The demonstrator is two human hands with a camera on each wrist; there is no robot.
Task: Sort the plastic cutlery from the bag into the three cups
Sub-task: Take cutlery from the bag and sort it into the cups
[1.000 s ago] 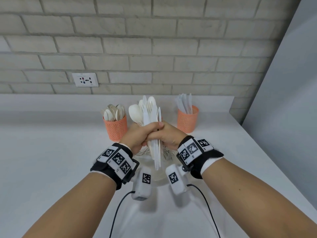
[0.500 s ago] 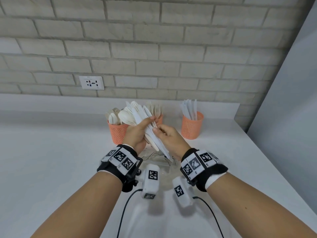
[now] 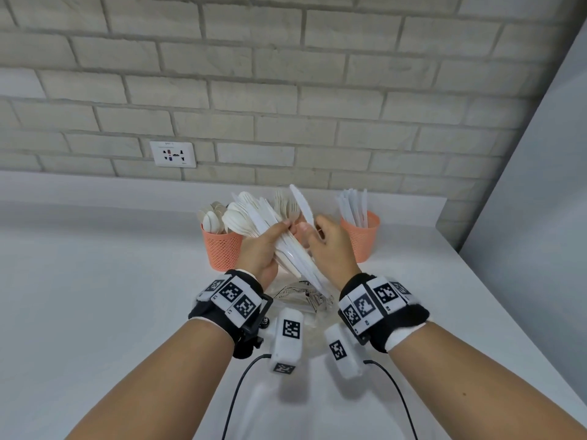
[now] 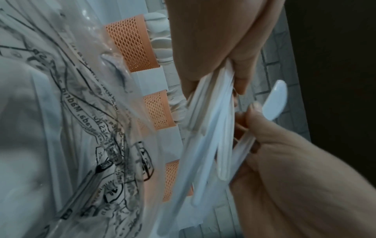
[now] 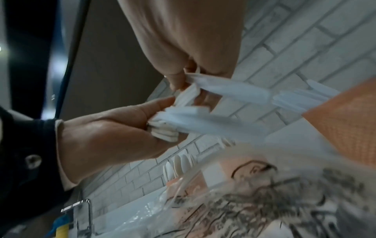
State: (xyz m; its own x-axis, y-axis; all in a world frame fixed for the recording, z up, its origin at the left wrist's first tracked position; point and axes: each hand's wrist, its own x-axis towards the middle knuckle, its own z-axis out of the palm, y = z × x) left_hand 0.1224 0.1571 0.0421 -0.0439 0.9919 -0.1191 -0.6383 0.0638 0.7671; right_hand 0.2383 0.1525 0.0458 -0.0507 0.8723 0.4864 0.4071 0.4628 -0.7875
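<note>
A fanned bundle of white plastic cutlery point(image 3: 270, 230) is gripped by the left hand point(image 3: 260, 249); one white plastic knife point(image 3: 303, 206) is pinched by the right hand point(image 3: 330, 249), above a clear printed bag point(image 3: 301, 295), before three orange mesh cups point(image 3: 222, 249).

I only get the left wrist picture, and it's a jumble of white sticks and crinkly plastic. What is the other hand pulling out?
Observer: The right hand pinches a single knife, blade up, apart from the bundle that the left hand grips.
Operator: I see three orange mesh patches. What's in them?
Observer: They are cups. The right cup holds knives, all upright.
Operator: And the one nearest my thumb?
Observer: The left cup holds spoons, bowls up.
Operator: The middle one?
Observer: Fork tines show above the middle cup; the hands hide most of it in the head view.
</note>
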